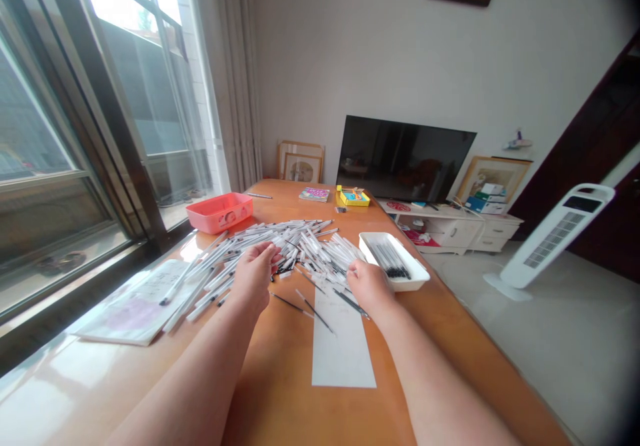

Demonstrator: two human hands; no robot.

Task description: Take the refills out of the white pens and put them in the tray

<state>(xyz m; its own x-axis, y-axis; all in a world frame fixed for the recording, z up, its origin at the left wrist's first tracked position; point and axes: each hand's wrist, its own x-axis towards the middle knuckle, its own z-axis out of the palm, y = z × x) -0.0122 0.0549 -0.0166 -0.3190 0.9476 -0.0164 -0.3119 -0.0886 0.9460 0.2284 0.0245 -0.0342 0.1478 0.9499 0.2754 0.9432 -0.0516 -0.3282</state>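
My left hand (254, 274) hovers at the near edge of a heap of clear pen barrels and caps (300, 236), thumb and fingers pinched together. Whatever sits in that pinch is too small to make out. Curled fingers hide what my right hand (369, 286) grips, at the heap's right side beside a white tray (416, 283). Several clear pens with black ends (387, 256) lie in the tray. Between my hands, thin dark pen refills (316, 311) are scattered over the wooden table and a strip of white paper (344, 363).
A red plastic box (213, 221) stands behind the heap at the left. Some pens overlap a notebook (123, 313) at the near left. Farther back are a colourful booklet (314, 195) and a yellow box (354, 199). The table's right edge runs just past the white tray.
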